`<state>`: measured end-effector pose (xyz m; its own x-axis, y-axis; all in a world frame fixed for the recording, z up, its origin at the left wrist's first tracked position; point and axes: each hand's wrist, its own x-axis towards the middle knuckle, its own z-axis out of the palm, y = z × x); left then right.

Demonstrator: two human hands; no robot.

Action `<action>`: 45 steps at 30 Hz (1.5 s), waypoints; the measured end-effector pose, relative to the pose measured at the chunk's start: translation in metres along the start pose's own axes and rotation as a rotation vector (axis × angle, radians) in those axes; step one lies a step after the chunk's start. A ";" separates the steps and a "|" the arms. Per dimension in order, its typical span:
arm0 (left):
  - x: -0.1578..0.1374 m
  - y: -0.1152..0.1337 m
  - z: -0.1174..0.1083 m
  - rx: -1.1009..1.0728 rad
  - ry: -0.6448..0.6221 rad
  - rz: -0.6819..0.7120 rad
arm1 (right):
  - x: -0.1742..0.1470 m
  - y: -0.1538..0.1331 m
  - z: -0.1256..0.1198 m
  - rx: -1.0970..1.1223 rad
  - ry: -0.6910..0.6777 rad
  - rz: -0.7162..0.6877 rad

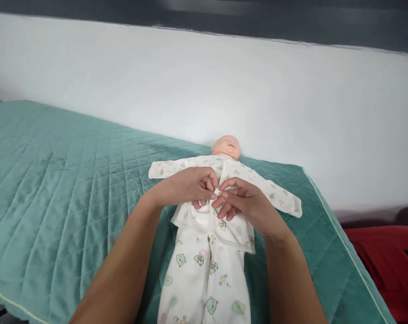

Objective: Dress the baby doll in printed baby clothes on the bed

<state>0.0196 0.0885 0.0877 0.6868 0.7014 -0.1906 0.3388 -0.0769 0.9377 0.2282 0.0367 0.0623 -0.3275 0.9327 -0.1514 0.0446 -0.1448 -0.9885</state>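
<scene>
A baby doll (227,146) lies on its back, dressed in a white printed shirt (233,229) and matching trousers (204,279). Both sleeves spread out to the sides. At the middle of the shirt's front opening, my left hand (193,184) pinches the edge between thumb and fingers. Close against it, my right hand (239,198) pinches the other side of the same opening, its lower fingers curled over the cloth. The fingertips of the two hands nearly meet. A small fastener seems to be between them, but the fingers mostly hide it.
A green quilted cover (72,180) lies under the doll, with a pale piped edge on the right. Behind the doll's head rises a white wall (204,90) with a dark band along its top. Something red (386,265) stands beyond the right edge.
</scene>
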 end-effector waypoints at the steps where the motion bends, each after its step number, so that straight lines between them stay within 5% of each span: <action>1: 0.000 0.000 0.000 0.005 0.007 -0.004 | 0.000 0.000 0.000 -0.005 0.003 0.004; 7: -0.001 0.000 0.001 0.018 0.011 0.016 | 0.001 -0.002 0.003 -0.046 0.044 0.030; 15: 0.001 -0.005 -0.004 -0.070 -0.048 0.116 | -0.008 -0.021 0.028 -0.308 0.284 0.075; 22: 0.001 -0.008 -0.008 -0.065 -0.085 0.117 | -0.011 -0.025 0.030 -0.560 0.295 0.037; 31: -0.007 -0.003 -0.011 0.101 -0.065 0.006 | -0.011 -0.019 0.022 -0.809 0.487 -0.113; 36: -0.008 -0.001 -0.007 0.200 -0.015 0.011 | -0.004 -0.009 0.020 -0.785 0.611 -0.369; 40: -0.012 0.003 -0.007 0.239 -0.005 0.054 | 0.001 0.001 0.014 -0.818 0.564 -0.464; 42: -0.014 -0.002 -0.004 0.222 0.061 0.072 | 0.002 0.004 0.011 -0.825 0.533 -0.420; 45: -0.019 -0.027 0.012 0.130 0.391 0.130 | 0.003 0.006 0.009 -0.792 0.528 -0.404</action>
<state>0.0051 0.0682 0.0626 0.4419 0.8939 0.0748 0.3606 -0.2534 0.8976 0.2189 0.0352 0.0558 -0.0084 0.9172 0.3982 0.6948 0.2918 -0.6574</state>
